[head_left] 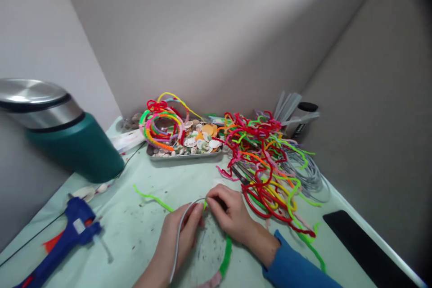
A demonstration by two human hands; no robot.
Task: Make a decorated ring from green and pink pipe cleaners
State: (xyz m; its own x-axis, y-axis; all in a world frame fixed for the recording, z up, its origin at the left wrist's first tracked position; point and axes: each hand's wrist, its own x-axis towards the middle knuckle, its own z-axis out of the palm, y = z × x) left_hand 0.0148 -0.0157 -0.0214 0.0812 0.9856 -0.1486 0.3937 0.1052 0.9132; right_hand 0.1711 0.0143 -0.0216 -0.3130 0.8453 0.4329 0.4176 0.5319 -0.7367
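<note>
My left hand is closed around a grey wire hoop that curves up from near my wrist. My right hand pinches the top of that hoop where a green pipe cleaner meets it. The green pipe cleaner trails away to the left across the table. Part of the hoop is wrapped in green fuzz, and a pink stretch shows at the bottom. Both hands rest low over the pale green table.
A heap of coloured pipe cleaners lies right of my hands, beside coiled grey wire. Behind stands a metal tray of shells with wrapped hoops. A blue glue gun and a teal flask sit left. A black slab lies right.
</note>
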